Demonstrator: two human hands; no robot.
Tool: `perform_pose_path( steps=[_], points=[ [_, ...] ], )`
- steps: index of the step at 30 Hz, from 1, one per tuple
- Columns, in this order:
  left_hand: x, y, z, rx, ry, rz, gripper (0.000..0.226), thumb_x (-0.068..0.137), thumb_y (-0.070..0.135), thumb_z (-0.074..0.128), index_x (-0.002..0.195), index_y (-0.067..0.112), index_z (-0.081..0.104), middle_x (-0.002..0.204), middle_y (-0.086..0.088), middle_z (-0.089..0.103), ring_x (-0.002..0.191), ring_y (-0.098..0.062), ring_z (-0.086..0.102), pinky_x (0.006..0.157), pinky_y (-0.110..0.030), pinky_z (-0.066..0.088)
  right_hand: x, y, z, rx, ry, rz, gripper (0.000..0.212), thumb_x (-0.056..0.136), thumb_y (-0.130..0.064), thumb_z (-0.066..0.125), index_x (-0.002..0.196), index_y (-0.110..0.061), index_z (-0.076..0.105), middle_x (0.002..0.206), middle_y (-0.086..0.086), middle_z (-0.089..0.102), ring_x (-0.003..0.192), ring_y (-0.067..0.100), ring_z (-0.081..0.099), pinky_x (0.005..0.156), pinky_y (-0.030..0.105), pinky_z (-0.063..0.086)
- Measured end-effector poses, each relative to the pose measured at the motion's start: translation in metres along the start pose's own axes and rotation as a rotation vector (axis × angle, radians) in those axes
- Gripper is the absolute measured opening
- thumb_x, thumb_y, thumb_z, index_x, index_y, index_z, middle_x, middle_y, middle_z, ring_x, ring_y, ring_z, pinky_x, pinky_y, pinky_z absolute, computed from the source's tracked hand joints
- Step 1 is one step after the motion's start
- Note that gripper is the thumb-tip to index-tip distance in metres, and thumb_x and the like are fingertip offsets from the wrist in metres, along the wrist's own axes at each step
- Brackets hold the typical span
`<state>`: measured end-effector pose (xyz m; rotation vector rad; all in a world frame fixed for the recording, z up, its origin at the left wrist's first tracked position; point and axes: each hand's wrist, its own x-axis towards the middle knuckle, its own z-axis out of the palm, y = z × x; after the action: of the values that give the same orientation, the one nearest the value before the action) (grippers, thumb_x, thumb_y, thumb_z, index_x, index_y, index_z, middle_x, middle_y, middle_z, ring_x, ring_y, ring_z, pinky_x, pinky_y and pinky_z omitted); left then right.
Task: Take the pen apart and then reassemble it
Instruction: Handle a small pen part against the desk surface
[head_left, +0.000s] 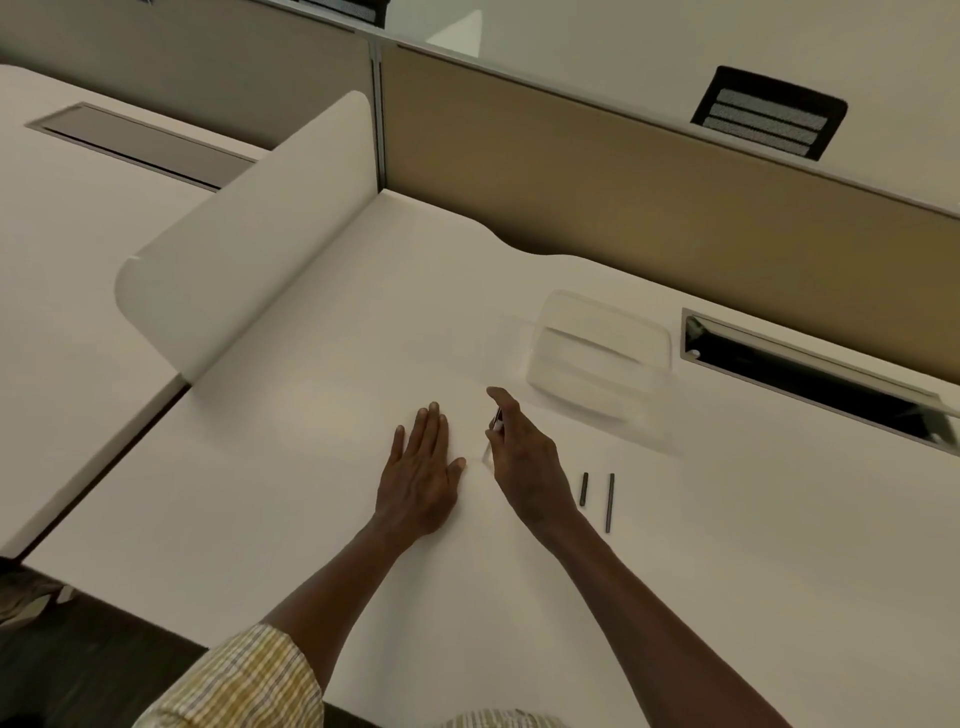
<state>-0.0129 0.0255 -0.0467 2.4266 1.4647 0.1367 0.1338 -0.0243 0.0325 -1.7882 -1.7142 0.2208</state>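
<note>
My left hand (423, 470) lies flat on the white desk (260, 493), palm down, fingers apart, holding nothing. Just to its right, my right hand (524, 457) hovers over the desk and pinches a small pen part (496, 418) with a pale tip between thumb and fingers; most of that part is hidden by the hand. Two dark thin pen pieces lie on the desk right of my right wrist: a short piece (584, 489) and a longer rod (609, 502), parallel and apart.
A clear plastic tray (597, 353) sits blurred behind my right hand. A cable slot (810, 374) opens at the back right. A white curved divider (249, 234) and a tan partition (623, 182) bound the desk. The front edge runs at lower left.
</note>
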Motion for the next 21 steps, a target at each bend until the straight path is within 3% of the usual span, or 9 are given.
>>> perform_pose_path(
  steps=[2, 7, 14, 21],
  points=[
    [0.002, -0.003, 0.000, 0.018, -0.007, 0.027, 0.067, 0.102, 0.044, 0.016, 0.154, 0.010, -0.009, 0.163, -0.005, -0.016, 0.149, -0.017, -0.018, 0.123, -0.042, -0.005, 0.001, 0.000, 0.000, 0.006, 0.002, 0.008, 0.055, 0.095, -0.009, 0.053, 0.141, -0.029, 0.031, 0.091, -0.007, 0.059, 0.076, 0.011, 0.059, 0.070, 0.024, 0.052],
    [0.003, -0.006, 0.001, 0.028, -0.001, 0.053, 0.067, 0.102, 0.046, 0.015, 0.154, 0.011, -0.008, 0.164, -0.004, -0.014, 0.150, -0.016, -0.017, 0.123, -0.041, -0.005, -0.003, -0.001, 0.002, 0.014, 0.003, 0.002, 0.054, 0.096, -0.010, 0.053, 0.141, -0.029, 0.032, 0.097, -0.006, 0.061, 0.078, 0.004, 0.055, 0.073, 0.017, 0.045],
    [0.002, -0.005, 0.000, 0.006, 0.020, 0.043, 0.066, 0.102, 0.044, 0.018, 0.155, 0.012, -0.005, 0.164, -0.006, -0.014, 0.149, -0.017, -0.018, 0.123, -0.042, -0.004, -0.005, -0.004, 0.003, -0.014, -0.002, -0.058, 0.054, 0.096, -0.007, 0.052, 0.144, -0.023, 0.032, 0.093, 0.000, 0.061, 0.078, 0.015, 0.059, 0.071, 0.026, 0.051],
    [0.001, -0.001, -0.003, 0.013, 0.025, 0.009, 0.068, 0.100, 0.046, 0.020, 0.156, 0.014, -0.001, 0.164, -0.007, -0.013, 0.150, -0.020, -0.016, 0.123, -0.045, -0.001, -0.014, 0.003, 0.003, -0.064, 0.026, -0.038, 0.045, 0.096, -0.017, 0.046, 0.138, -0.028, 0.038, 0.091, -0.007, 0.062, 0.083, 0.004, 0.054, 0.074, 0.013, 0.041]
  ],
)
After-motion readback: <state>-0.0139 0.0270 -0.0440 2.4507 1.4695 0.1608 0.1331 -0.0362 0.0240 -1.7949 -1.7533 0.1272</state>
